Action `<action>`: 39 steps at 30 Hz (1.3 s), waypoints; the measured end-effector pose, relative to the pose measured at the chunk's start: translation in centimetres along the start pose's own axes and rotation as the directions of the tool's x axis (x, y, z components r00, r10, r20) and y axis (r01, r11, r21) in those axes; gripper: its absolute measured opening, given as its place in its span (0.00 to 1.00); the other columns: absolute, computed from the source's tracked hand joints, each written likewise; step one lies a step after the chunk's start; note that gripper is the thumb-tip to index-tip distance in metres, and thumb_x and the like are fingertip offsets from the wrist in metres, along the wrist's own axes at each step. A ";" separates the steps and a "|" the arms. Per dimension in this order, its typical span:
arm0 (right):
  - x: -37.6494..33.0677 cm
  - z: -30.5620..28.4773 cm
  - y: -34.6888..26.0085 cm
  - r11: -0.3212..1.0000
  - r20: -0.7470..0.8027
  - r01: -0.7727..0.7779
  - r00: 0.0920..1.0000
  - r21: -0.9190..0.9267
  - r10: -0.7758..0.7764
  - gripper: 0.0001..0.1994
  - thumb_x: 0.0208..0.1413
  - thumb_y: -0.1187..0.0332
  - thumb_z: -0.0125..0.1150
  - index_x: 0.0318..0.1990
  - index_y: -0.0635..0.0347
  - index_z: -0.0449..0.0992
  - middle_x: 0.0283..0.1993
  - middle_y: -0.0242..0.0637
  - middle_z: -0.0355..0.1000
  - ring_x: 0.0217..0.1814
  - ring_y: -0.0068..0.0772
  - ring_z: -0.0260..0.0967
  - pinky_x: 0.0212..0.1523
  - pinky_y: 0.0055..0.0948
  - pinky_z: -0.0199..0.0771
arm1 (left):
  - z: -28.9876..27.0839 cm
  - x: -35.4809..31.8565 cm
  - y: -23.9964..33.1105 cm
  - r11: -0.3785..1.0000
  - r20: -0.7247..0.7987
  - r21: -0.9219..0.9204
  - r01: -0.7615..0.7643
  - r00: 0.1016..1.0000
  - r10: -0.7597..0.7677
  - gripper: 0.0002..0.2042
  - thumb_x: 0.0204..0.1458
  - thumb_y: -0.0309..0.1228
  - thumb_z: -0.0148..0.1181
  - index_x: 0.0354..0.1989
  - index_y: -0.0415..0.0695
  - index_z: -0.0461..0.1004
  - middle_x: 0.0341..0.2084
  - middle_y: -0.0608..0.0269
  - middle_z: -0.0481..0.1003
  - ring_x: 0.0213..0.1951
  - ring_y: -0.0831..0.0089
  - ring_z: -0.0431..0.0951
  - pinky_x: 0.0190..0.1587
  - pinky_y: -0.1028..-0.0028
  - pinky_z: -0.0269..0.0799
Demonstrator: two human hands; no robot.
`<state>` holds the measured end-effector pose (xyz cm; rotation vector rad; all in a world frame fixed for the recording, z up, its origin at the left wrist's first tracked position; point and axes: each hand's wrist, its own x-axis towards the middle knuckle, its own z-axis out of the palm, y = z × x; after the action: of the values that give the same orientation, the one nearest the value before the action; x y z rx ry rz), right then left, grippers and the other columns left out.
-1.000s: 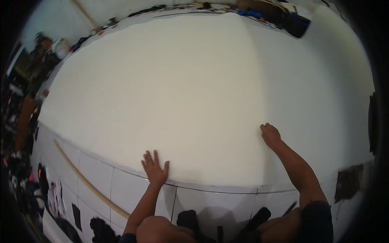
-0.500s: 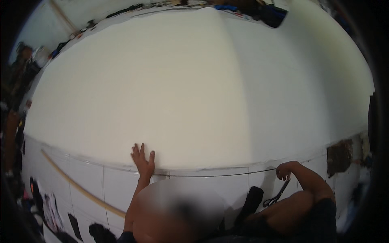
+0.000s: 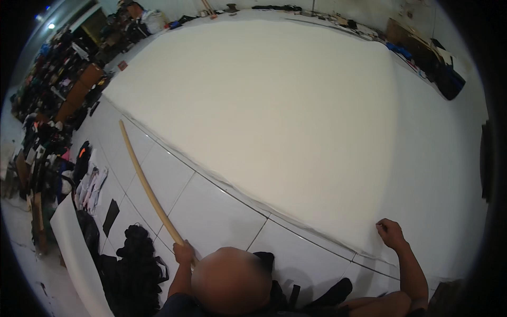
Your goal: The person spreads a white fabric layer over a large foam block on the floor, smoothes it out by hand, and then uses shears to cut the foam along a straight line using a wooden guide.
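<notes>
A large cream-white sheet (image 3: pixel 264 121), apparently cloth, lies flat across the tiled floor; its near edge is slightly rumpled. My left hand (image 3: pixel 184 252) is closed round the near end of a long, pale yellow wooden strip (image 3: pixel 146 185). That strip rests along the tiles left of the sheet's edge and looks curved in this view. Over the near right part of the sheet is my right hand (image 3: pixel 391 233), with its fingers curled in and thumb close to them. Whether anything small is pinched there cannot be made out.
Black cloth items (image 3: pixel 140 259) and a small dark piece (image 3: pixel 111 216) lie on the left tiles. A white roll or panel (image 3: pixel 79 259) slants beside them. Cluttered piles (image 3: pixel 58 84) fill the far left. A dark bag (image 3: pixel 449 82) and odds and ends line the back wall.
The view has swung left. My left hand has gone from lying spread on the sheet's edge to gripping the wooden strip. My right hand has moved from beside the scissors to over the sheet.
</notes>
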<state>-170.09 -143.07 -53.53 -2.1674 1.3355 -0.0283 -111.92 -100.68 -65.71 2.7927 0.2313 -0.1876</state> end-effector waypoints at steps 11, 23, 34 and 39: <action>4.2 -2.4 -17.2 0.934 0.476 0.348 0.838 -0.085 -0.269 0.18 0.54 0.51 0.56 0.43 0.55 0.74 0.39 0.38 0.73 0.39 0.38 0.72 0.41 0.35 0.71 | -4.5 0.8 20.6 0.614 -0.220 -0.705 -0.354 0.933 0.285 0.18 0.57 0.40 0.51 0.43 0.34 0.66 0.26 0.52 0.69 0.28 0.61 0.70 0.35 0.66 0.67; 11.7 9.2 -24.9 0.972 -0.058 0.233 0.971 -0.006 -0.233 0.28 0.60 0.52 0.47 0.65 0.49 0.53 0.36 0.48 0.69 0.39 0.48 0.69 0.40 0.44 0.69 | 4.1 -10.7 30.6 0.212 -0.086 -0.816 -0.537 0.476 0.875 0.18 0.54 0.33 0.56 0.51 0.40 0.68 0.44 0.53 0.72 0.48 0.60 0.70 0.52 0.66 0.63; 29.2 12.5 -28.9 0.980 -0.221 0.080 0.968 -0.182 -0.120 0.24 0.61 0.57 0.46 0.63 0.50 0.55 0.38 0.46 0.68 0.39 0.45 0.68 0.37 0.42 0.74 | 7.6 -1.9 15.7 0.894 -0.101 0.033 -0.446 0.889 0.447 0.30 0.54 0.42 0.50 0.61 0.36 0.55 0.62 0.37 0.48 0.65 0.43 0.43 0.65 0.52 0.35; 32.3 15.3 -31.7 0.913 -0.224 0.222 0.925 -0.342 -0.309 0.25 0.59 0.60 0.50 0.63 0.50 0.55 0.41 0.41 0.66 0.40 0.40 0.65 0.34 0.37 0.77 | 7.4 -1.2 15.4 0.887 -0.117 0.047 -0.460 0.879 0.462 0.31 0.53 0.42 0.50 0.60 0.35 0.55 0.62 0.36 0.48 0.65 0.43 0.43 0.65 0.50 0.34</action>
<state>-123.62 -152.16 -59.67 -2.6865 1.2402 -0.2499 -111.06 -117.65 -67.63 2.7831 -0.4123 0.1032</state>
